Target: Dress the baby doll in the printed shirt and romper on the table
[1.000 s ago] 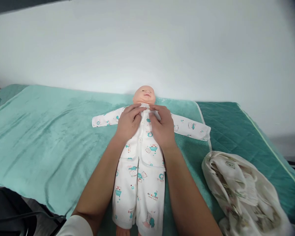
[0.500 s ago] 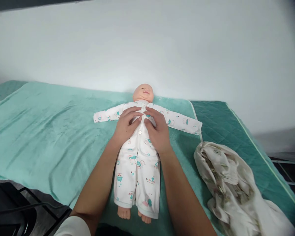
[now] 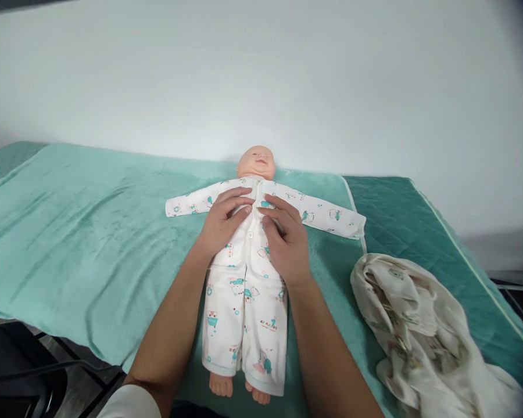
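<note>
A baby doll [image 3: 256, 162] lies on its back on a mint towel [image 3: 91, 232], arms spread, dressed in a white printed shirt [image 3: 244, 244] and matching trousers [image 3: 244, 325]. Both of my hands rest on its chest. My left hand [image 3: 224, 222] holds the shirt's left front edge with curled fingers. My right hand [image 3: 286, 239] pinches the right front edge beside a small button on the placket. The doll's bare feet [image 3: 239, 388] stick out near the towel's front edge.
A crumpled cream printed cloth [image 3: 418, 331] lies to the right on a darker green quilted mat [image 3: 401, 215]. A white wall stands right behind the doll's head. A black chair [image 3: 17, 377] is at the lower left, beyond the bed edge.
My hands have slid from the collar down to the mid chest. The view has pulled back, so the doll's feet now show.
</note>
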A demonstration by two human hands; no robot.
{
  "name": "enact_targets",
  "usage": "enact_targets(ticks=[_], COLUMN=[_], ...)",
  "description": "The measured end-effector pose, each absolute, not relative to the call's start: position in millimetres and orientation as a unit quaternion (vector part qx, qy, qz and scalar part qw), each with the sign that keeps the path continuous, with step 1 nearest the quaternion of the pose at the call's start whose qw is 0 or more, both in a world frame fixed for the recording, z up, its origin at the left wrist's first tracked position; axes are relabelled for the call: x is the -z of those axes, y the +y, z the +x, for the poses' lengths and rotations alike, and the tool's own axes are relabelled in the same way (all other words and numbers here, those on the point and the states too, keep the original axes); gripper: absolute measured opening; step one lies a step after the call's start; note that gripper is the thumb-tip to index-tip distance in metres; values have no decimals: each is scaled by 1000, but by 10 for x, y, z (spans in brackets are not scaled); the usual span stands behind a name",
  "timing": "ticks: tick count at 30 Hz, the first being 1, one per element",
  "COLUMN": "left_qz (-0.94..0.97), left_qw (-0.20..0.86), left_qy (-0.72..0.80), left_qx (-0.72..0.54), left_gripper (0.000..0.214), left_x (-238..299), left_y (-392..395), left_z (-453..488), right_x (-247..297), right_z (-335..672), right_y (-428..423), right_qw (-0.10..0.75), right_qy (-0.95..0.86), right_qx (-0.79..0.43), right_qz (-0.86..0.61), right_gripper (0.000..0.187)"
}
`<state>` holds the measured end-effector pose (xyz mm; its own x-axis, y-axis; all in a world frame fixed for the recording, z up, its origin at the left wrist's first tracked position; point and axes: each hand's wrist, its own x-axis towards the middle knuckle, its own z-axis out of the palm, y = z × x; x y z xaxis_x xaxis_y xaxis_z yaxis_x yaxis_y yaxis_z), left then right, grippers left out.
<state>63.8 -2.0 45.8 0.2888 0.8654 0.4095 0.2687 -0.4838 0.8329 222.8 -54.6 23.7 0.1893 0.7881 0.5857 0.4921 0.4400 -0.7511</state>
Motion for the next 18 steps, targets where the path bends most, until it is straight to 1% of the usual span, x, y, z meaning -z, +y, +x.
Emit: enact_targets(ticks=[7, 11, 14, 18], left_qz=[752, 750, 757, 774], left_qw=[302, 299, 276, 236], left_qy=[380, 395, 403, 399], left_qx=[-446, -439, -433, -431], left_gripper=[18, 16, 13, 12], left_x=[-454, -472, -494, -523], left_y=[-19, -22, -23, -29], left_z=[637, 654, 681, 724], right_x=[-235, -233, -244, -254], right_z=[2231, 2235, 2227, 2211], right_y=[-537, -525, -529, -534], right_qw=[565, 557, 550, 548], right_qy=[-641, -653, -659, -654], right_qx=[-95, -92, -92, -90], right_qz=[-510, -505, -504, -513], right_gripper=[29, 34, 37, 33])
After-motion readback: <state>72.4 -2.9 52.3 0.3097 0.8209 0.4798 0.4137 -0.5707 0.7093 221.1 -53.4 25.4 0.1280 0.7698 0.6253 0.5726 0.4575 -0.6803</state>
